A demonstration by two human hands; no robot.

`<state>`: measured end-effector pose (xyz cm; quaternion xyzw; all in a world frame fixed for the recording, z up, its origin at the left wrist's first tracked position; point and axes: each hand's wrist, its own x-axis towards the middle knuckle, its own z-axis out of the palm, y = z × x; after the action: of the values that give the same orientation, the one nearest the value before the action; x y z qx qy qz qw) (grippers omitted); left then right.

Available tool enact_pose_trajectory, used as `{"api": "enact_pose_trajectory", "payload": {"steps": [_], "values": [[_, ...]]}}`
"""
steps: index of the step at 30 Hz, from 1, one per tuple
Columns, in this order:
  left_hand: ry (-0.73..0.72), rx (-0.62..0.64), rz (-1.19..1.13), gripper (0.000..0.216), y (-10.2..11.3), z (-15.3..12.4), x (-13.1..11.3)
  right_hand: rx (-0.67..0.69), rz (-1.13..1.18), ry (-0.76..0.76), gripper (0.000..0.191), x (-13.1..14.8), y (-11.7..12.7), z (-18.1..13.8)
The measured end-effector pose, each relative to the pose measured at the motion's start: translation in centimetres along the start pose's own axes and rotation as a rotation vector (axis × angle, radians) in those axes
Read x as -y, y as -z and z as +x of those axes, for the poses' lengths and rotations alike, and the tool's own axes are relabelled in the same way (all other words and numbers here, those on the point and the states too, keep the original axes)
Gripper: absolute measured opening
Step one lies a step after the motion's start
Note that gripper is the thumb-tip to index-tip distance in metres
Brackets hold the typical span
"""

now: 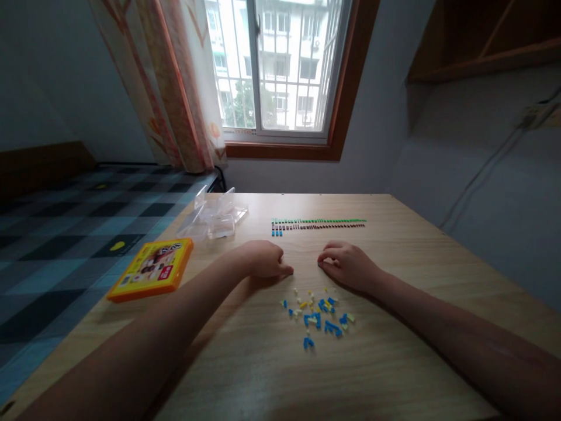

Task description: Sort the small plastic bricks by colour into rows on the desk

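A loose scatter of small blue and yellowish pieces (317, 319) is spread on the wooden table (236, 362), at the near side of both hands; with this scatter taken as the clock's centre and the window as twelve, everything else is placed around it. At about eleven o'clock the left hand (265, 260) is rested low over the wood, its fingers curled and one tip reached out; at about one o'clock the right hand (348, 266) is held with thumb and fingertips brought near each other. Whether a piece is gripped in either cannot be told (a dark speck is seen at each tip, too small to read).

Beyond the hands, toward twelve, a green row (319, 221) and a dark reddish row (319, 227) are laid out; a short blue row (277, 233) is started at their left end, presumably so that colours are kept apart and lined up. Clear plastic trays (219, 221) are stacked loosely at ten, and a yellow-orange box (153, 270) is set between nine and ten, probably so that the working space is left free. Farthest out, at twelve, is the window (289, 70).
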<state>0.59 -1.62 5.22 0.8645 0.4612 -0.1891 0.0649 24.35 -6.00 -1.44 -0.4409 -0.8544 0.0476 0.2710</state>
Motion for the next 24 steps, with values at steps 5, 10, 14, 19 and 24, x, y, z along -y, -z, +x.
{"api": "enact_pose_trajectory", "payload": {"steps": [5,10,14,19,24], "values": [[-0.012,-0.019,0.016,0.068,-0.2,0.2,0.0,0.009,0.069,-0.068,0.012,0.5,-0.1,0.0],[-0.017,-0.03,0.012,0.067,-0.3,0.3,0.0,0.038,0.193,-0.124,0.009,0.4,-0.3,-0.1],[-0.014,-0.046,0.007,0.068,-0.4,0.4,0.1,0.021,0.249,-0.117,0.012,0.7,-0.8,0.4],[0.001,-0.049,0.006,0.07,-0.5,0.5,0.0,0.035,0.31,-0.054,0.016,1.0,0.8,0.1],[0.009,-0.051,-0.001,0.074,-0.8,0.7,0.0,0.466,0.381,0.076,0.013,1.7,4.5,-1.0]]}}
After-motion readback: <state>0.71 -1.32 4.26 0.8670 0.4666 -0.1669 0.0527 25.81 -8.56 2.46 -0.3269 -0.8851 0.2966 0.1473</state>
